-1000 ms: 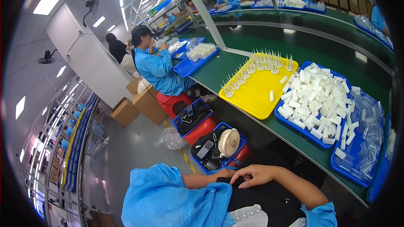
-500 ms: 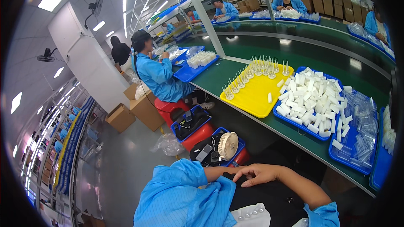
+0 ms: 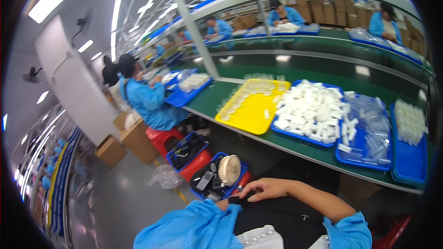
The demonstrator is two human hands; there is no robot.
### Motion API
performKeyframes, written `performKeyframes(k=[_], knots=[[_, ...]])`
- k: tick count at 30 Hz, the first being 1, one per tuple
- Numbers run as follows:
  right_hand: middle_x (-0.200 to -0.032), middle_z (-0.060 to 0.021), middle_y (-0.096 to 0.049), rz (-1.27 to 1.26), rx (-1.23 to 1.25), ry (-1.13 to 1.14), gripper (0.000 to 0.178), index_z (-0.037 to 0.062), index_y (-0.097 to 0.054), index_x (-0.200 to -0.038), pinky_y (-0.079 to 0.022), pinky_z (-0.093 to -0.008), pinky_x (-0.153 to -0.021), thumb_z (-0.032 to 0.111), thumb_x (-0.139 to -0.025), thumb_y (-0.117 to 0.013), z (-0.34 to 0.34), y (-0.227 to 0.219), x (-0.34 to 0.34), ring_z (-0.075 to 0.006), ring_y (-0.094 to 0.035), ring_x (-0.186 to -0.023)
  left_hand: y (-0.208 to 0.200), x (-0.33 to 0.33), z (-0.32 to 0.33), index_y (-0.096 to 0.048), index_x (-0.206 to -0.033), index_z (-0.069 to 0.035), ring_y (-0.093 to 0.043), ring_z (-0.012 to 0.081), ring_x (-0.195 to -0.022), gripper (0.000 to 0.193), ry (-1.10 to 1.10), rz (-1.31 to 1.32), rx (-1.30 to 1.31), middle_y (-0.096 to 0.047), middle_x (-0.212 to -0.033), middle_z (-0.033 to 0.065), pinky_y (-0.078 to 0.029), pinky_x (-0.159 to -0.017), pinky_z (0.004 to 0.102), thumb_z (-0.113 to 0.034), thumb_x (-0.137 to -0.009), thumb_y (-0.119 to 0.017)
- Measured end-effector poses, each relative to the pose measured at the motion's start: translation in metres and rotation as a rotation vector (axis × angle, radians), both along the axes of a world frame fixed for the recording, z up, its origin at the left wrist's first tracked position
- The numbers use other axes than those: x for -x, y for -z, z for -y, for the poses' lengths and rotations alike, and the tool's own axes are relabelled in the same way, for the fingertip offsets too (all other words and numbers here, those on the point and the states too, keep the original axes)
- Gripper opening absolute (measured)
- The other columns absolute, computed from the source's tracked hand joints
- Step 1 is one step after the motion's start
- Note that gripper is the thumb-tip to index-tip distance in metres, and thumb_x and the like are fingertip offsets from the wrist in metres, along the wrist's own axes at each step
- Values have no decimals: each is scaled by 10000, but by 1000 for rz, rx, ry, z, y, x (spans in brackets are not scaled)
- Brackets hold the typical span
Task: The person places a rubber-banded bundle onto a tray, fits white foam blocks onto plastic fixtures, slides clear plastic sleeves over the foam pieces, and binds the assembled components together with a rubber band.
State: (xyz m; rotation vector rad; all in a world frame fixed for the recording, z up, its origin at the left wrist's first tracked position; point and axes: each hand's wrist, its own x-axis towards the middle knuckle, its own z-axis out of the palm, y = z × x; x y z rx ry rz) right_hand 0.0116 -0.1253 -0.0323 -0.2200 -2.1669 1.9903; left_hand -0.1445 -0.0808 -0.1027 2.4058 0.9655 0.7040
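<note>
My right hand (image 3: 266,188) reaches across my body, its fingers bent but apart, the thumb away from the index finger. Its fingertips lie by the bare left forearm (image 3: 223,204), just beyond the blue left sleeve (image 3: 189,226). I see nothing held in it. My left hand is hidden behind the right hand and the black clothing (image 3: 277,214). On the bench ahead, a yellow tray (image 3: 251,117) carries rows of small clear upright pieces. Beside it, a blue tray (image 3: 300,139) is heaped with white rectangular blocks (image 3: 309,110).
Further right stand a blue tray (image 3: 364,161) of clear plastic pieces and another blue tray (image 3: 408,170) with clustered pale parts. Below the bench edge, a beige fan (image 3: 229,170) sits in a bin on a red stool. A co-worker (image 3: 145,99) sits left, near cardboard boxes (image 3: 138,140).
My view has turned rightward, so the bench and trays shift left in the picture and the far-right tray shows more fully. My right hand remains across my left forearm, its fingertips nearer the sleeve.
</note>
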Motion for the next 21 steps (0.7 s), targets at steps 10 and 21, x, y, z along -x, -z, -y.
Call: performKeyframes(k=[10, 21], knots=[[-1161, -34, -536, 20, 194, 148, 339, 51, -541, -1168, -395, -234, -887, 236, -887, -587, -7, 21, -4, -86, -491, -1006, -5, -78, -8, -547, -1157, -44, -624, 260, -804, 326, 235, 31, 81, -650, -841, 155, -480, -733, 345, -137, -846, -508], [-1075, -18, -568, 77, 353, 240, 322, 33, -550, -1157, -405, -218, -865, 211, -890, -581, -8, 27, -3, -74, -509, -965, -4, -65, 5, -554, -1146, -39, -622, 251, -804, 315, 190, 46, 217, -650, -840, 151, -479, -732, 341, -146, -853, -506]])
